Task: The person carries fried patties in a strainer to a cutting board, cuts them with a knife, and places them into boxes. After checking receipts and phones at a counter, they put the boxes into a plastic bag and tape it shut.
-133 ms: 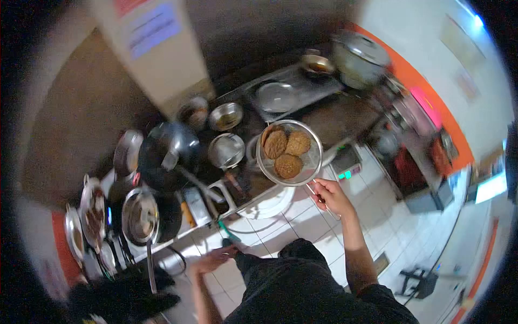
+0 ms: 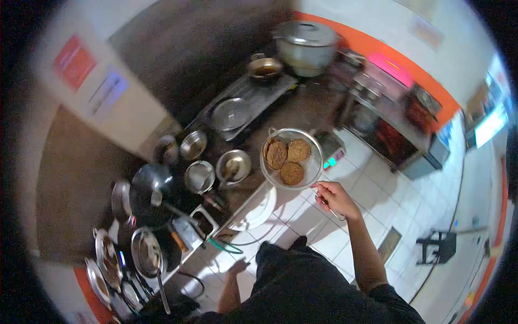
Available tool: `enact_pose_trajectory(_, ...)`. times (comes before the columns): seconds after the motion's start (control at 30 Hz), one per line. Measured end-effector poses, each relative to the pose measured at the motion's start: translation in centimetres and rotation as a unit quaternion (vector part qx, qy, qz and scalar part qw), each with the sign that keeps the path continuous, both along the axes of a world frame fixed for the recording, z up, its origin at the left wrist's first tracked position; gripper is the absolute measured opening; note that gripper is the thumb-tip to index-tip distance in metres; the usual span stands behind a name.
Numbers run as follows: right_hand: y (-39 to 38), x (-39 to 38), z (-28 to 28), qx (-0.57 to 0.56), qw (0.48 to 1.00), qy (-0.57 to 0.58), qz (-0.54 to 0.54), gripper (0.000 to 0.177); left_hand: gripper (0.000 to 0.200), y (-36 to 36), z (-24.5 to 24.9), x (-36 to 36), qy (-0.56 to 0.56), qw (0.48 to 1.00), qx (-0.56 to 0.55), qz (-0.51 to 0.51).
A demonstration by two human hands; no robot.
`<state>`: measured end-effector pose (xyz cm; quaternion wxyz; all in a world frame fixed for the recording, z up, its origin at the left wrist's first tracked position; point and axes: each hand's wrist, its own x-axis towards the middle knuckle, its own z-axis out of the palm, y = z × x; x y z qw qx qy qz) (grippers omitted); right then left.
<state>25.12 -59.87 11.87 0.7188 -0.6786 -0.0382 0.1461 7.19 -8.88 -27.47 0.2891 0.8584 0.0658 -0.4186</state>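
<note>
My right hand [image 2: 335, 199] is closed around the handle of a round wire strainer [image 2: 309, 165], held out level in front of me above the floor and the counter's edge. Several browned, round patties [image 2: 292, 173] lie in its mesh, two of them overlapping at the left side. My left hand [image 2: 236, 268] hangs low beside my dark clothing, over the floor tiles. Its fingers look stretched out, with nothing visible in them. Just left of the strainer, a metal bowl [image 2: 246, 168] with a utensil in it stands on the counter.
A dark wok [image 2: 145, 186], a frying pan [image 2: 141, 259] and several metal bowls line the counter at left. Farther back are a large lidded pot [image 2: 307, 46], a metal tray [image 2: 253, 100] and a small pan [image 2: 265, 70]. A black stool [image 2: 438, 247] stands at right.
My view has turned to the right, so the counter has shifted left and downward. The strainer stays in my right hand in front of me. My left hand has dropped closer to my body.
</note>
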Motion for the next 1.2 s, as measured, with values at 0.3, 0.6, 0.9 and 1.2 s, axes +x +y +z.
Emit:
enact_pose_trajectory(0.3, -31.2, -12.9, 0.8, -0.005, 0.962, 0.089, -0.258, 0.023, 0.068, -20.6, 9.6, 3.4, 0.182, 0.967, 0.004, -0.176)
enact_pose_trajectory(0.6, -53.5, -26.7, -3.8, -0.033, 0.872, 0.145, -0.466, 0.03, 0.072, -67.0, -9.7, 30.8, 0.073, 0.739, 0.166, -0.649)
enact_pose_trajectory(0.9, -75.3, -42.1, -7.0, 0.059, 0.616, 0.145, -0.772, 0.029, 0.075, -139.7, 13.6, 22.3, 0.367, 0.629, 0.091, -0.68)
enact_pose_trajectory(1.2, -109.7, -43.6, -4.8, 0.062, 0.641, 0.111, -0.757, 0.03, 0.074, -148.6, 6.5, 17.6, 0.332, 0.742, -0.088, -0.575)
